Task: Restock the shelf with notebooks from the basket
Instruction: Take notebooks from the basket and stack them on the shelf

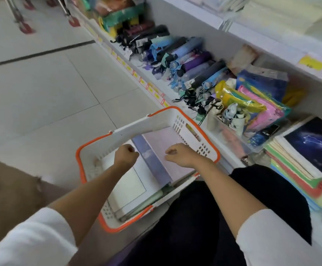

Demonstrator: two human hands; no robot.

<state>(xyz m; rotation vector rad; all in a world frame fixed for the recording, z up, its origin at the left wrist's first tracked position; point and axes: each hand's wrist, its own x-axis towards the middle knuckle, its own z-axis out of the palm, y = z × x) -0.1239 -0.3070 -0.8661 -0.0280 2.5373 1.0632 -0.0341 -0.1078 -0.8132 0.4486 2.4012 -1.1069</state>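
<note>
– Notebooks (156,146): where are they seen?
– Laid flat in the basket (175,114) on the floor, just beside the shelf (162,87).
– Can any writing be read?
– None; the yellow tags (311,63) are too blurred.
– And the hands?
– The left hand (126,153) and right hand (179,155) are held over the basket, fingers curled; nothing is seen gripped.

one basket (156,120), two hands (126,153) (177,154), many umbrellas (192,64)

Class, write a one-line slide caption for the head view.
Left hand and right hand, both curled, hover over notebooks in an orange-rimmed basket beside a stocked shelf.
</note>
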